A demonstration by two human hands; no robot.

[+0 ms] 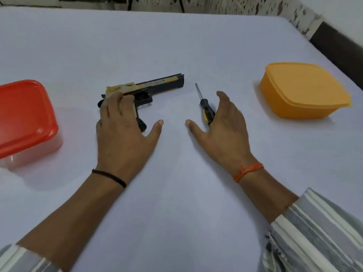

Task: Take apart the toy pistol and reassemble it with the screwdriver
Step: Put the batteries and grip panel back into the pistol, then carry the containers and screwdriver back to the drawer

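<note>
We find the toy pistol point(157, 85) lying whole on the table point(176, 193), 2 hands reaching. Our left hand point(123, 130) rests fingers loosely on its grip, likely to steady it. Our right hand point(220, 130) curls beside the screwdriver point(205, 107); whether it grips, we cannot tell.

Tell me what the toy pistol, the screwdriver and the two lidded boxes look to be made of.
Toy pistol: likely moulded plastic, matt dark body with tan panels. Screwdriver: thin grey shaft, probably metal; black-and-yellow handle, plastic or rubber. Orange box: opaque, smooth plastic. Red-lidded box: glossy plastic lid with a highlight, clear base.
</note>
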